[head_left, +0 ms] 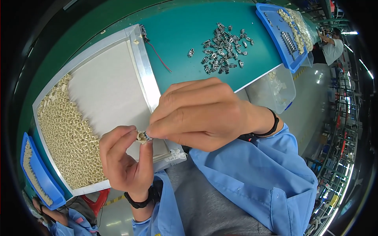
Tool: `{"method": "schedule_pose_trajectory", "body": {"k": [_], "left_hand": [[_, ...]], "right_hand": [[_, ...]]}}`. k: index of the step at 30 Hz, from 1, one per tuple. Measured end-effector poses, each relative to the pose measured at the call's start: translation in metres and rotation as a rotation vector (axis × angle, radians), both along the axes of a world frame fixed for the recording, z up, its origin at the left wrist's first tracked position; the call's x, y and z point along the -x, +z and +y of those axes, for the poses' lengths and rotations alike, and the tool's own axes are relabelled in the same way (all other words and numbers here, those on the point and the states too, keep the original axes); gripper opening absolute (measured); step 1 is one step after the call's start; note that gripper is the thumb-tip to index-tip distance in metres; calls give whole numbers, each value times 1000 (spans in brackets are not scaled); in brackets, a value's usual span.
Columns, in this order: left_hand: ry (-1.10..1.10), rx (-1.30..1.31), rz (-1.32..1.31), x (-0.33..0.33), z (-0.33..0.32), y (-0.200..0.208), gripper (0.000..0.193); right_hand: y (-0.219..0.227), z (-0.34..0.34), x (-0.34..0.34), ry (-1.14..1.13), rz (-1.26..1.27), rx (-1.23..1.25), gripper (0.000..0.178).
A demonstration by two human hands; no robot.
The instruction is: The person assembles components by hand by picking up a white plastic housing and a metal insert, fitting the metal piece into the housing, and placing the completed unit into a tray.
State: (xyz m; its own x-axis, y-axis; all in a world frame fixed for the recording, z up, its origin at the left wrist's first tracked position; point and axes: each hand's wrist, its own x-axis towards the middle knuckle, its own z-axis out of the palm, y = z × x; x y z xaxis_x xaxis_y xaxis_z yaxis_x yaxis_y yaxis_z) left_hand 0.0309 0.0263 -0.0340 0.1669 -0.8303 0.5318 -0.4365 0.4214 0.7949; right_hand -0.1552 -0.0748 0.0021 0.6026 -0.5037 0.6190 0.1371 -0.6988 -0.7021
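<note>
1. The left hand [126, 159] pinches a small cream piece [140, 137] between its thumb and fingertips, its grip narrow and the palm turned upward.
2. The right hand [199, 112] is closed in a narrow pinch at a small metal part [148, 136], which meets the right side of the cream piece; the fingers hide some of it, so how far the two are joined cannot be told.
3. Both pieces are between the two hands, above the near right corner of a metal-edged frame [143, 70].
4. Inside the frame, many cream parts [67, 137] crowd the left side, beside a bare white surface [110, 74].
5. Beyond the right hand, a loose heap of metal parts [223, 49] lies on the green tabletop [177, 29], with a single one just left of it.
6. A red wire [160, 58] lies near the frame's far right corner.
7. At the table's far right end, a blue tray [294, 66] holds cream parts and a row of metal ones; a clear bin [284, 94] stands below.
8. At far left, another blue tray [44, 167] holds more cream parts.
9. A co-worker [332, 49] is at upper right; a blue sleeve [76, 220] of another shows at lower left, near a red stool [100, 200].
</note>
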Motion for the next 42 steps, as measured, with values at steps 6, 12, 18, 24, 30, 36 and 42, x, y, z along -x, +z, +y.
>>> {"method": "schedule_pose_trajectory", "body": {"k": [6, 12, 18, 24, 30, 36, 42], "left_hand": [[-51, -18, -7, 1, 4, 5, 36], [-22, 9, -67, 4, 2, 7, 36], [-2, 18, -84, 6, 2, 7, 37], [-33, 26, -86, 7, 1, 9, 36], [-55, 18, -107, 7, 0, 9, 36], [-48, 43, -147, 7, 2, 9, 36], [-23, 116, -269, 11, 1, 9, 34]], "right_hand": [[2, 1, 2, -22, 24, 83, 19], [2, 3, 5, -22, 17, 103, 19], [3, 4, 8, -24, 3, 109, 18], [1, 3, 8, -29, -9, 128, 19], [2, 4, 10, 2, 70, 137, 17], [-1, 3, 10, 13, 33, 105, 17], [0, 10, 11, -14, 78, 26, 16]]}}
